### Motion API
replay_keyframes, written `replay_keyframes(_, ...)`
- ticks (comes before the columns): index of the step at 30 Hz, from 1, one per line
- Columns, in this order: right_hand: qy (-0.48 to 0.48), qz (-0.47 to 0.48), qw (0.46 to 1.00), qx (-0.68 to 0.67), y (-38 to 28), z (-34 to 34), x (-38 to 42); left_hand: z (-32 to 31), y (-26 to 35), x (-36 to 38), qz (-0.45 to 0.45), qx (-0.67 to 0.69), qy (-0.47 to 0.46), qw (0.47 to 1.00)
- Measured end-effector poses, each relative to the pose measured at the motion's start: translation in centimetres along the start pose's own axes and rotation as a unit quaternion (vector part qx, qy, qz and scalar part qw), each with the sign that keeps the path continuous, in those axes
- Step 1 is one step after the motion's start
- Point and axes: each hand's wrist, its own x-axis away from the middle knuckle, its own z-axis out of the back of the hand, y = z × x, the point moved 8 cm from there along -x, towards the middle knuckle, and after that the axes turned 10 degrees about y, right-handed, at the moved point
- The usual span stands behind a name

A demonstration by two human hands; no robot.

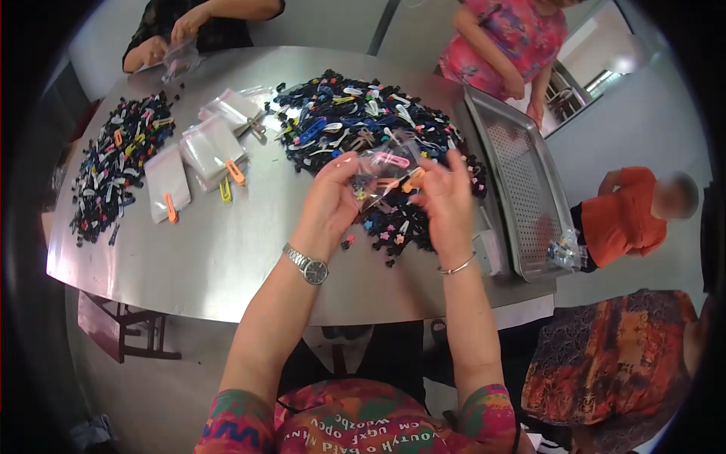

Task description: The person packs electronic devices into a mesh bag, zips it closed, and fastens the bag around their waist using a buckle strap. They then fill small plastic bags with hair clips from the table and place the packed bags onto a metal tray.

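My left hand (331,198), a watch on its wrist, grips the edge of a small clear plastic bag (372,168) between thumb and fingers. Inside or against the bag shows a pink hair clip (392,160). At the bag's right side, my right hand (448,198) pinches an orange hair clip (414,180) with its fingertips. Both hands are over the front part of a large pile of hair clips (333,125), mostly black, with white, blue and yellow ones among them. Small flower-shaped pieces (389,228) lie below the bag.
Stacks of clear bags (168,185) lie left of the pile, some with orange or yellow clips on them. Farther left is a second clip pile (113,166). A perforated metal tray (522,181) stands on the right with filled bags (566,250) at its corner. Several people are around the table.
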Motion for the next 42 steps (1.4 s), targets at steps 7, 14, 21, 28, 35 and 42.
replay_keyframes(7, 0.026, -0.215, 0.976, -0.007, 4.7, -0.4, 2.0, -0.4, -0.1, 0.8, -0.081, 0.026, 0.019, 0.996)
replay_keyframes(14, 0.061, -0.156, 0.986, 0.02, 4.2, 2.0, 2.4, -1.5, -0.9, 0.9, -0.091, -0.027, -0.133, 0.987)
replay_keyframes(21, 0.006, 0.038, 0.959, 0.279, -1.2, 4.8, 3.2, -3.8, -2.1, 3.4, -0.166, -0.408, -0.135, 0.887)
replay_keyframes(28, 0.007, 0.078, 0.962, 0.261, -2.0, 6.4, 4.4, -5.5, -4.5, 5.7, -0.147, -0.426, -0.164, 0.878)
replay_keyframes(35, -0.022, 0.096, 0.952, 0.288, -2.4, 6.9, 5.2, -4.6, -5.8, 5.6, -0.088, -0.292, -0.132, 0.943)
replay_keyframes(42, 0.046, -0.014, 0.986, 0.159, -0.2, 9.4, 5.4, -5.6, -5.0, 6.7, -0.278, -0.522, -0.113, 0.798)
